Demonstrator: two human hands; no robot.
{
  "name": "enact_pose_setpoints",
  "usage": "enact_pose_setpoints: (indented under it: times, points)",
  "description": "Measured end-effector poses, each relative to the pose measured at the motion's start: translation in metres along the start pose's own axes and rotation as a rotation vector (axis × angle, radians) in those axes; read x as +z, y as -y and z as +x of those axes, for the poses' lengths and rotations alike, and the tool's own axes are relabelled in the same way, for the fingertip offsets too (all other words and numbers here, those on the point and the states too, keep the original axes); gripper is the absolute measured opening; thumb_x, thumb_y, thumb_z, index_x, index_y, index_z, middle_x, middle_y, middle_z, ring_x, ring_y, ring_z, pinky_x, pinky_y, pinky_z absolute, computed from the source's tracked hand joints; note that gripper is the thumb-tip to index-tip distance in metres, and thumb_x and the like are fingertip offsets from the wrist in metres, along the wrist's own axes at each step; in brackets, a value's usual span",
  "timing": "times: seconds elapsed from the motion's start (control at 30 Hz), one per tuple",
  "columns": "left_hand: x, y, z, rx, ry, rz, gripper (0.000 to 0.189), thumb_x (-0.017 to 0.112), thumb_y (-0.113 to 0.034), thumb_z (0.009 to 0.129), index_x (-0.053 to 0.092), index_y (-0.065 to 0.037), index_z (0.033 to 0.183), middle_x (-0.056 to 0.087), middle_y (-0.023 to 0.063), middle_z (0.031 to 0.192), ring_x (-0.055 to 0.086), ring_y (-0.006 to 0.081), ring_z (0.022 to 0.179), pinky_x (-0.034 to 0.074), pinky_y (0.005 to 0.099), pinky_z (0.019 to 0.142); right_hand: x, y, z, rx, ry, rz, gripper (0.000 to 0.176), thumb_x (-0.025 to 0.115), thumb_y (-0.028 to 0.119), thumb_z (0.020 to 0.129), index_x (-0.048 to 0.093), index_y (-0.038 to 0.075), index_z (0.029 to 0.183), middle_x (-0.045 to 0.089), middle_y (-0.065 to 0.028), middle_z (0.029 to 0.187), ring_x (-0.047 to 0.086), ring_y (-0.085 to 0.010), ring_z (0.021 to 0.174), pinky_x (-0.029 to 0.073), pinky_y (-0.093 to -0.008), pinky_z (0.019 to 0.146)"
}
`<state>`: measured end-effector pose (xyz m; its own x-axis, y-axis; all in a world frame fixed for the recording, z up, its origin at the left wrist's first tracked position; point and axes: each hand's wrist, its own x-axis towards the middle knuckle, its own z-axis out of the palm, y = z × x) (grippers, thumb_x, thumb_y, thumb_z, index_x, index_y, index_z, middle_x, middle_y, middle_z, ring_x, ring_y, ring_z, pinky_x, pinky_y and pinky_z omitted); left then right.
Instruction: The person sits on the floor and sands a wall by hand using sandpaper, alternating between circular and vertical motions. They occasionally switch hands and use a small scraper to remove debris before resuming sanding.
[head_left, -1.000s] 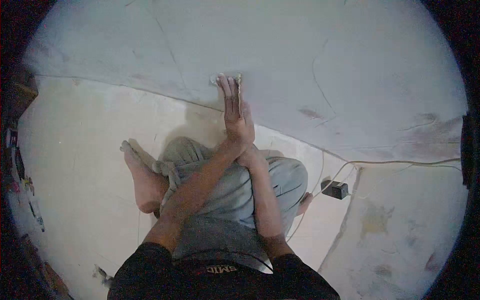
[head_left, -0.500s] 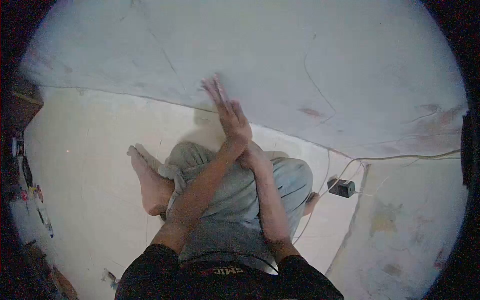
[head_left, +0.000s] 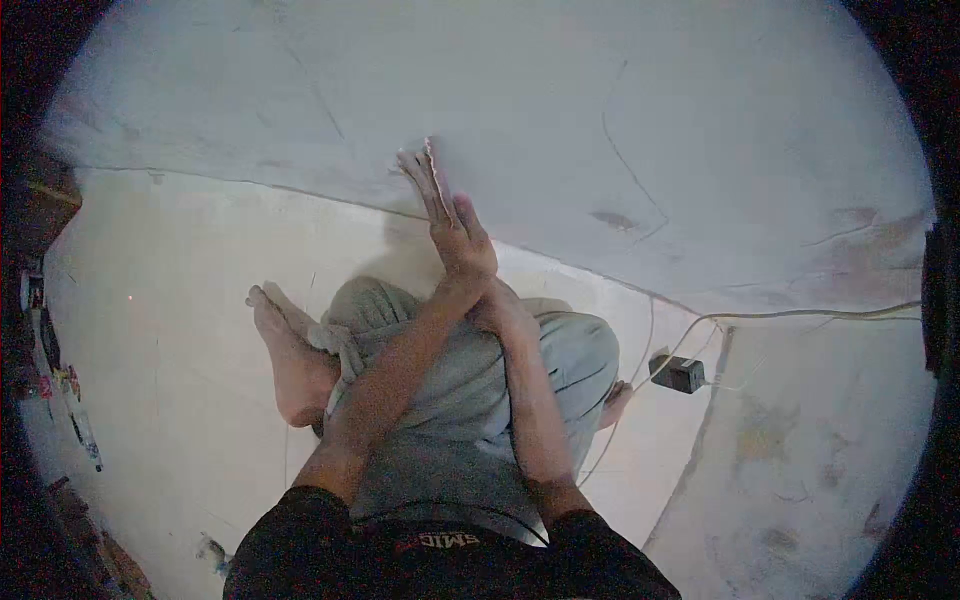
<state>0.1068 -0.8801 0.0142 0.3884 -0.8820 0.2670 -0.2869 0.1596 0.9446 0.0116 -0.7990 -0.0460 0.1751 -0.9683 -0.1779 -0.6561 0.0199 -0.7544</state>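
Note:
My left hand (head_left: 455, 225) points up toward the wall, palm turned sideways, fingers stretched out and thumb apart; nothing shows in it. My right hand (head_left: 500, 310) is against the underside of my left wrist, its fingers mostly hidden, so its grip is unclear. Both forearms cross above my folded legs in grey trousers (head_left: 435, 390). My bare foot (head_left: 295, 375) rests on the pale floor to the left.
A scuffed wall (head_left: 530, 120) rises ahead of the floor (head_left: 180, 300). At the right, a black adapter (head_left: 678, 373) lies near the corner, with a pale cable (head_left: 800, 315) running past it. Several small items (head_left: 80, 420) line the left edge.
The view has shifted slightly. My left hand's fingers look more spread and sharper than before. My right hand stays at the left wrist.

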Motion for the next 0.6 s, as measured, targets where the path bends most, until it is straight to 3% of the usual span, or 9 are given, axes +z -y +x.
enact_pose_setpoints:
  times: [0.03, 0.13, 0.17, 0.23, 0.27, 0.33, 0.43, 0.53, 0.6]
  points:
    - [0.000, -0.001, -0.001, -0.065, 0.028, 0.027, 0.055, 0.022, -0.033, 0.102, 0.013, 0.000, 0.146, 0.012, 0.0226, 0.152, -0.001, 0.0406, 0.141, 0.013, 0.0498, 0.113, 0.001, -0.002, -0.003, 0.063, -0.004, -0.061, 0.033, 0.065, 0.023, 0.080, 0.063, 0.007, 0.109, 0.063, -0.0184, 0.111, 0.057, -0.0362, 0.106, 0.046, -0.0412, 0.087]
    - [-0.008, -0.028, 0.003, 0.163, -0.025, -0.033, 0.054, 0.021, -0.031, 0.102, 0.013, 0.000, 0.146, 0.014, 0.0202, 0.152, -0.001, 0.0400, 0.142, 0.010, 0.0503, 0.114, 0.023, -0.036, 0.005, 0.058, -0.007, -0.160, 0.032, 0.066, 0.023, 0.080, 0.064, 0.006, 0.106, 0.063, -0.0187, 0.111, 0.057, -0.0362, 0.105, 0.046, -0.0413, 0.086]
    - [-0.008, -0.021, 0.011, 0.186, -0.116, -0.020, 0.053, 0.030, -0.027, 0.101, 0.018, 0.000, 0.146, 0.025, 0.0216, 0.148, 0.024, 0.0315, 0.113, 0.026, 0.0432, 0.095, 0.025, -0.041, 0.008, 0.025, -0.008, -0.181, 0.032, 0.065, 0.023, 0.080, 0.064, 0.006, 0.106, 0.063, -0.0190, 0.111, 0.057, -0.0363, 0.105, 0.046, -0.0414, 0.086]
    - [-0.005, -0.014, 0.012, 0.208, -0.204, -0.008, 0.053, 0.039, -0.022, 0.100, 0.023, -0.001, 0.145, 0.036, 0.0229, 0.144, 0.050, 0.0230, 0.084, 0.043, 0.0361, 0.076, 0.023, -0.041, 0.013, -0.049, -0.001, -0.207, 0.031, 0.065, 0.023, 0.079, 0.064, 0.005, 0.105, 0.063, -0.0201, 0.109, 0.058, -0.0366, 0.104, 0.047, -0.0415, 0.085]
    - [-0.003, -0.014, 0.007, 0.222, -0.156, -0.030, 0.052, 0.030, -0.026, 0.101, 0.019, -0.002, 0.146, 0.024, 0.0217, 0.148, 0.024, 0.0313, 0.113, 0.027, 0.0436, 0.095, 0.020, -0.035, 0.012, -0.072, 0.006, -0.208, 0.031, 0.065, 0.023, 0.079, 0.064, 0.004, 0.104, 0.063, -0.0206, 0.108, 0.058, -0.0368, 0.103, 0.047, -0.0416, 0.085]
    - [-0.003, -0.012, 0.002, 0.234, -0.122, -0.040, 0.053, 0.021, -0.030, 0.102, 0.015, -0.003, 0.147, 0.012, 0.0205, 0.153, -0.002, 0.0397, 0.142, 0.012, 0.0512, 0.113, -0.001, -0.001, 0.006, -0.017, 0.036, -0.188, 0.032, 0.066, 0.023, 0.079, 0.064, 0.004, 0.104, 0.063, -0.0211, 0.107, 0.058, -0.0370, 0.103, 0.047, -0.0415, 0.086]
    - [-0.008, -0.008, 0.002, 0.043, 0.018, -0.034, 0.053, 0.021, -0.031, 0.102, 0.015, -0.003, 0.147, 0.007, 0.0227, 0.153, -0.001, 0.0404, 0.141, 0.012, 0.0508, 0.113, 0.000, 0.008, 0.010, 0.049, 0.070, -0.211, 0.032, 0.065, 0.021, 0.079, 0.064, 0.004, 0.105, 0.063, -0.0210, 0.107, 0.057, -0.0370, 0.104, 0.047, -0.0411, 0.087]
    - [-0.001, 0.001, 0.006, 0.018, -0.082, 0.001, 0.053, 0.021, -0.032, 0.102, 0.017, -0.004, 0.147, 0.004, 0.0229, 0.153, -0.001, 0.0403, 0.142, 0.012, 0.0496, 0.113, -0.006, 0.013, -0.002, 0.038, 0.005, -0.157, 0.031, 0.064, 0.018, 0.079, 0.063, 0.004, 0.106, 0.063, -0.0203, 0.108, 0.057, -0.0362, 0.105, 0.046, -0.0410, 0.088]
    - [0.011, 0.013, -0.001, 0.249, -0.258, 0.211, 0.048, 0.039, -0.023, 0.099, 0.030, 0.003, 0.139, 0.043, 0.0231, 0.121, 0.035, 0.0274, 0.093, 0.034, 0.0400, 0.082, -0.015, 0.029, -0.005, 0.015, -0.054, -0.060, 0.030, 0.063, 0.016, 0.080, 0.063, 0.005, 0.107, 0.063, -0.0199, 0.108, 0.057, -0.0356, 0.106, 0.046, -0.0411, 0.088]
